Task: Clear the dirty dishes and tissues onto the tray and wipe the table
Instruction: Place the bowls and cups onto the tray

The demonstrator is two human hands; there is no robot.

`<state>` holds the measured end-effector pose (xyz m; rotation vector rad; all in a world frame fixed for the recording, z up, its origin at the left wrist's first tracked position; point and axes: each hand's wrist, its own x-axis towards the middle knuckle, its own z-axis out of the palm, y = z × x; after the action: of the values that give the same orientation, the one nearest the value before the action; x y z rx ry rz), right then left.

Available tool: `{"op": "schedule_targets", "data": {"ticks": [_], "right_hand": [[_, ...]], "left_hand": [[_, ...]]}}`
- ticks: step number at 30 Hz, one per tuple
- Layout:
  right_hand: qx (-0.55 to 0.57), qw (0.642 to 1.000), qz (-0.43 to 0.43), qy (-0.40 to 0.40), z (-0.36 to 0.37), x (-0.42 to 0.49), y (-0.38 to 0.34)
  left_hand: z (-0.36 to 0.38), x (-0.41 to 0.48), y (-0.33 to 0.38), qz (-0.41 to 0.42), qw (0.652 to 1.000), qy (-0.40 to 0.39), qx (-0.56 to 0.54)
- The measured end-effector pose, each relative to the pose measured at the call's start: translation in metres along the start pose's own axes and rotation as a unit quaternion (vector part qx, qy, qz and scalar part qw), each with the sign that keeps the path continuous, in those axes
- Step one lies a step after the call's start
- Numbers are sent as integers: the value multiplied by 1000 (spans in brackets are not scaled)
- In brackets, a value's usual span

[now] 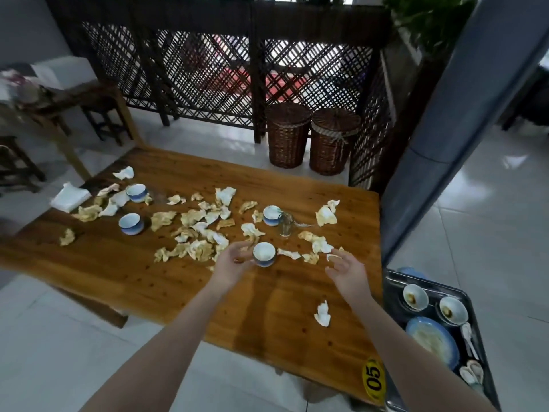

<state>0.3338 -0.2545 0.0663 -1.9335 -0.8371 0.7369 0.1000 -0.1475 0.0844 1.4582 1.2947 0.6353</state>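
A wooden table (124, 269) is strewn with several crumpled, stained tissues (196, 224). My left hand (231, 263) grips a small white-and-blue cup (263, 253) near the table's middle front. My right hand (346, 270) hovers beside it, fingers apart and empty, next to a tissue (319, 246). Three more cups stand further off: one (130, 223), another (136, 192) at the left, and a third (271, 215) beside a clear glass (285, 223). A lone tissue (323, 313) lies near the front edge. The metal tray (395, 281) at the right holds bowls, a blue plate and spoons.
A folded white cloth (70, 196) lies at the table's left edge. Two wicker baskets (312, 138) stand behind the table by a dark lattice fence. A yellow "05" sticker (373, 379) marks the near corner. Another wooden table and stools stand at the far left.
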Motion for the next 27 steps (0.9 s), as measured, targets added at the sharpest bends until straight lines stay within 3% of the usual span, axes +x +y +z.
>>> {"op": "schedule_targets", "data": {"ticks": [12, 27], "right_hand": [[-77, 995, -49, -30, 64, 61, -22], [-30, 994, 57, -90, 113, 174, -11]], "left_hand": [[-30, 63, -33, -49, 998, 13, 41], [-15, 167, -43, -96, 995, 28, 14]]}}
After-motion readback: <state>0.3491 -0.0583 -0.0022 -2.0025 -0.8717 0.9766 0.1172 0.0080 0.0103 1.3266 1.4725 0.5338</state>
